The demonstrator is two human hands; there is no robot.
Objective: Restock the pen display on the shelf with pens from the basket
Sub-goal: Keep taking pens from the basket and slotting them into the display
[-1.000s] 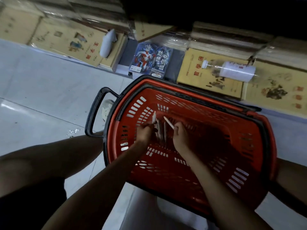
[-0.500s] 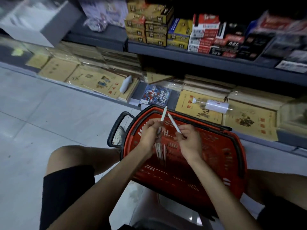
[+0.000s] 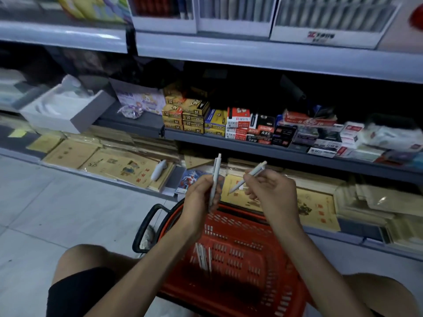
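My left hand [image 3: 201, 200] grips a white pen [image 3: 215, 172] held nearly upright, its top pointing up. My right hand [image 3: 272, 195] pinches a second white pen [image 3: 253, 173], tilted up to the right. Both hands are raised above the red basket [image 3: 286, 291] on the floor between my knees. Several more white pens [image 3: 202, 257] lie on the basket's bottom at its left side. The white pen display [image 3: 235, 24] stands on the top shelf, rows of pens behind its front rail, well above my hands.
A middle shelf [image 3: 251, 138] carries stacked stationery boxes [image 3: 194, 117] and an open white box [image 3: 66, 108]. Flat yellow workbooks [image 3: 119, 165] cover the bottom shelf, with a small white object [image 3: 159, 170] on them. The basket's black handle [image 3: 146, 227] sticks out left. Grey tiled floor lies left.
Both hands rose out of the basket, each with a white pen. My view tilted up from the basket to the shelves, bringing the pen display into sight.
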